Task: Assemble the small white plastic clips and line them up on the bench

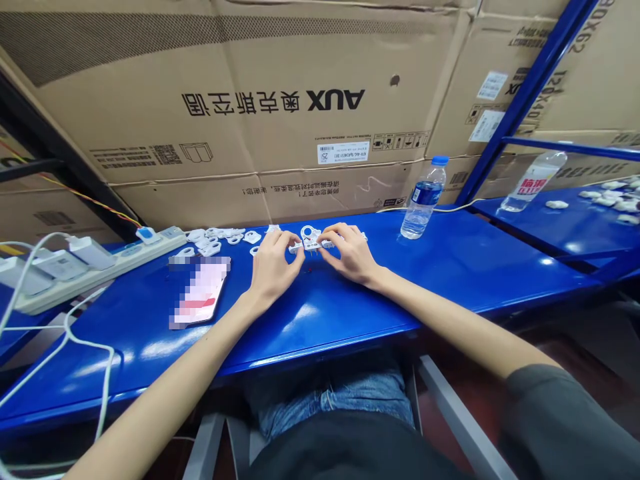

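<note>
Centrally, two bare hands meet over a glossy blue table [325, 327], fingertips pinched on a small white plastic part [311, 235] with a round hole. The left hand [275, 265] grips its left end between thumb and fingers; the right hand [353, 253] closes on the other end. Whether it is one piece or several joined is too small to tell. Thin prongs point down from its underside. Loose white pieces [213, 237], some ring-shaped, lie beyond the left hand, near a partly blurred phone [204, 297]. A water bottle [423, 203] stands to the right. The step in hand appears to be fine two-handed fitting or adjusting; the next move likely calls for steady alignment and light, even pressure.
</note>
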